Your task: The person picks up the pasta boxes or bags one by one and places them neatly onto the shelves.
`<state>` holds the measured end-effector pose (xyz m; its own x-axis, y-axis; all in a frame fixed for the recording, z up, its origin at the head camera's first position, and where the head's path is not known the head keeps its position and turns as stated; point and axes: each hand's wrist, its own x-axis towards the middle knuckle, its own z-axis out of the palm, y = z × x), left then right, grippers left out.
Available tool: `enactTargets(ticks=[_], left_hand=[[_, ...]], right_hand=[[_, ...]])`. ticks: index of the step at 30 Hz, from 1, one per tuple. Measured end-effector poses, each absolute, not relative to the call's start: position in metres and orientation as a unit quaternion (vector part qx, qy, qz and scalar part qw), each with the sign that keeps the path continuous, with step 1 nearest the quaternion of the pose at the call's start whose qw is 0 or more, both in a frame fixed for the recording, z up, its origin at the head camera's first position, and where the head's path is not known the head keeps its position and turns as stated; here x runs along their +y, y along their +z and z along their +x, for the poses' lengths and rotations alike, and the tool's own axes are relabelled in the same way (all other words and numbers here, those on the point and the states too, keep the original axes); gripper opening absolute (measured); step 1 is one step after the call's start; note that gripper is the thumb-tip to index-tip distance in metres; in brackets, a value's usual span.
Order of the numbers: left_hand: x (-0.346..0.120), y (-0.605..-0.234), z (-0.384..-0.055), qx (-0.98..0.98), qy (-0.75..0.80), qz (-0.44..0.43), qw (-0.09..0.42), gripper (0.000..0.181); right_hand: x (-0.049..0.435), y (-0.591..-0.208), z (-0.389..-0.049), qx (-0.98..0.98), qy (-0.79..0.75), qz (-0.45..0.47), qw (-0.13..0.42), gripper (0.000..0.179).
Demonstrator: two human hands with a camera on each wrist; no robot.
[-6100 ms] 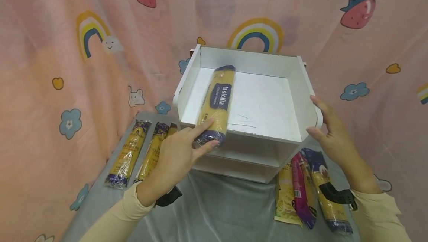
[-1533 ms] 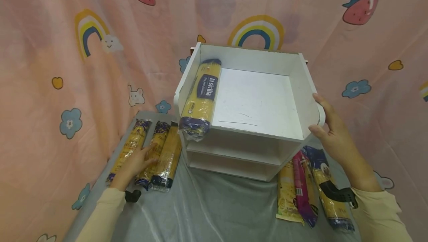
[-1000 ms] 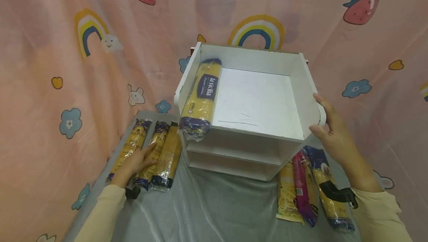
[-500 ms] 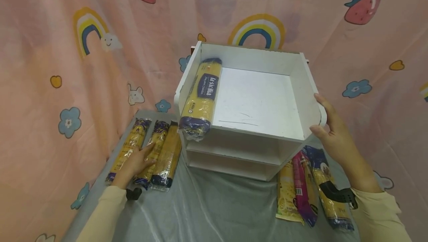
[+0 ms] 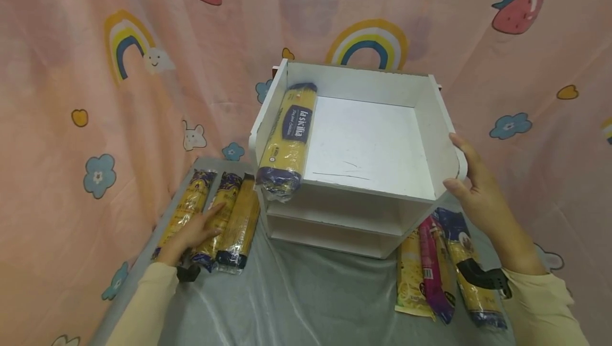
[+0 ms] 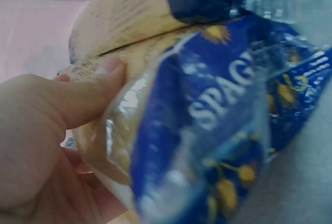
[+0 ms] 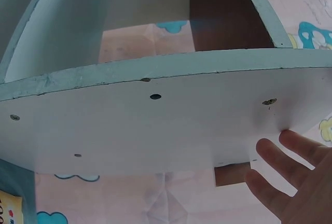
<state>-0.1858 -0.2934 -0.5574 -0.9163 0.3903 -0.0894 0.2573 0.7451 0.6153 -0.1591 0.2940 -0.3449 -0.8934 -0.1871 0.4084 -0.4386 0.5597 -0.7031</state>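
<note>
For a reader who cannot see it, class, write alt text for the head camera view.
A person's left hand grips one of three yellow spaghetti packets lying on a grey cloth, while the right hand rests open against the side of a white wooden shelf unit. One yellow spaghetti packet with a blue label lies on its top shelf.

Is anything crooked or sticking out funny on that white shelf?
Yes, a little. The spaghetti pack on the white shelf's top tier pokes past the front edge, its dark blue end hanging over the tier below. The top board also has a few thin dark scratches near the front. The packs on the table lie in tidy rows.
</note>
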Motion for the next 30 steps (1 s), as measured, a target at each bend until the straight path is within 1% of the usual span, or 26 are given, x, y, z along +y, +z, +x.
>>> enactTargets(ticks=[5, 8, 15, 20, 25, 30], left_hand=[[-0.294, -0.55, -0.187, 0.928, 0.313, 0.153, 0.127, 0.075], [-0.294, -0.548, -0.186, 0.929, 0.316, 0.144, 0.125, 0.072], [-0.298, -0.546, -0.18, 0.909, 0.378, 0.131, 0.119, 0.067], [-0.299, -0.54, -0.179, 0.9, 0.406, 0.124, 0.103, 0.065], [-0.296, -0.522, -0.18, 0.891, 0.427, 0.126, 0.085, 0.066], [-0.288, -0.495, -0.184, 0.875, 0.459, 0.14, 0.065, 0.066]], right_hand=[[0.294, -0.345, -0.159, -0.872, 0.431, 0.181, 0.147, 0.071], [0.293, -0.345, -0.159, -0.873, 0.429, 0.181, 0.147, 0.071], [0.292, -0.344, -0.159, -0.868, 0.437, 0.184, 0.148, 0.07], [0.293, -0.346, -0.159, -0.866, 0.442, 0.183, 0.149, 0.07], [0.294, -0.346, -0.16, -0.866, 0.439, 0.186, 0.151, 0.071], [0.293, -0.345, -0.16, -0.871, 0.431, 0.183, 0.148, 0.072]])
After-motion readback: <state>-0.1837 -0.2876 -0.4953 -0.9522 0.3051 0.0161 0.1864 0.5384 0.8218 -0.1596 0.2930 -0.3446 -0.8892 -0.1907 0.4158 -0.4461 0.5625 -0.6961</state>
